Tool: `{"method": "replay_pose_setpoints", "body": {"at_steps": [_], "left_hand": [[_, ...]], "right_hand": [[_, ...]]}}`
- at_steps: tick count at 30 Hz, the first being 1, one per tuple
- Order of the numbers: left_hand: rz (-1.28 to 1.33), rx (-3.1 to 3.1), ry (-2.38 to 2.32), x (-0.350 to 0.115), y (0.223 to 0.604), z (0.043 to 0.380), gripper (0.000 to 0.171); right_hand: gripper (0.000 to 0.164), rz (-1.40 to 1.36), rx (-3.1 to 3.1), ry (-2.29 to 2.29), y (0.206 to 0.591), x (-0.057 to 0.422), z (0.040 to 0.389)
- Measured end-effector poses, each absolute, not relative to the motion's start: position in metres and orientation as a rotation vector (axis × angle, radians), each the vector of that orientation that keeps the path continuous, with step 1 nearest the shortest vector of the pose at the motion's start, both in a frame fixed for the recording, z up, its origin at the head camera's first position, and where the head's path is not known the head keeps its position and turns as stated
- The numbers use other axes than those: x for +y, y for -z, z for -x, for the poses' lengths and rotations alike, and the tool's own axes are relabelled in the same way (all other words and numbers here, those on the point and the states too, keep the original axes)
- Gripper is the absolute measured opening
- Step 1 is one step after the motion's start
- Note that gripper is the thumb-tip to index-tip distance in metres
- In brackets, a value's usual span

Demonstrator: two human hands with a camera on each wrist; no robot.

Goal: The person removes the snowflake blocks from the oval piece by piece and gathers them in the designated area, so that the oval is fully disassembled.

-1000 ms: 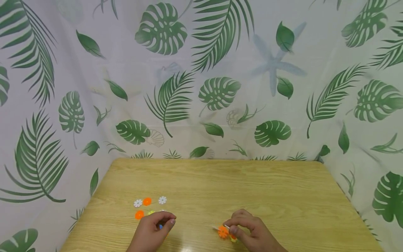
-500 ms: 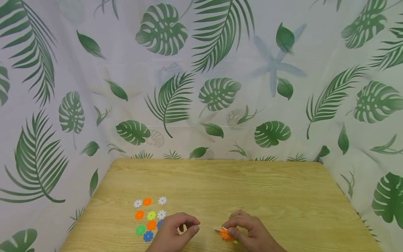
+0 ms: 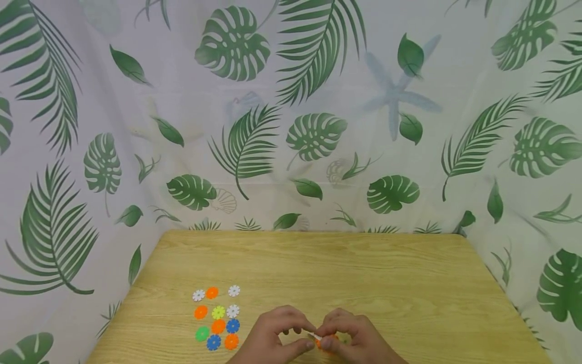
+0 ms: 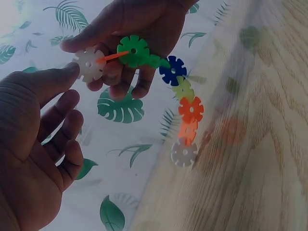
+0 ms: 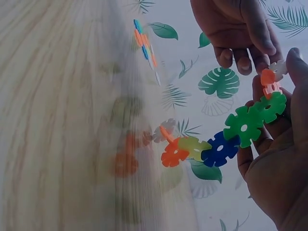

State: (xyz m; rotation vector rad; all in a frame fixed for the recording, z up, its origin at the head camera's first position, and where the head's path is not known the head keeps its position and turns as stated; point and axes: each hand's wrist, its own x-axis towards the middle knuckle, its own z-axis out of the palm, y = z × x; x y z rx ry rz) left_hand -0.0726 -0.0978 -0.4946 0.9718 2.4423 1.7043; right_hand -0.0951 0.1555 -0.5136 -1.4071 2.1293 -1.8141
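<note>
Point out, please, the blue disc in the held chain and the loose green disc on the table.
Blue chain disc [image 5: 227,147], right wrist view: face, beside hole.
Loose green disc [image 3: 202,333], head view: middle of face.

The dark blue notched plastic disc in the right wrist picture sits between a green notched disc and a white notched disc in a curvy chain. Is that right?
Almost! The dark blue notched plastic disc sits between a green notched disc and a yellow notched disc, not a white one, in the curvy chain. The right wrist view shows it.
</note>
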Motion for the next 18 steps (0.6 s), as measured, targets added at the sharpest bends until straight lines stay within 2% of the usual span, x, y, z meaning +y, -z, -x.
{"method": "replay_pose_setpoints", "body": {"at_steps": [10,18], "left_hand": [[-1.146,2.437,-1.768,-0.0903,0.4979,0.0762,0.008],[-1.128,2.525,-1.778,-0.09,0.5002,0.0782,0.005]], "right_hand": [[0.029,1.359,2.139,1.784,0.5119,0.153,0.0932],[0.039,1.418,2.313,1.72,0.5107,0.1507,0.0909]]}}
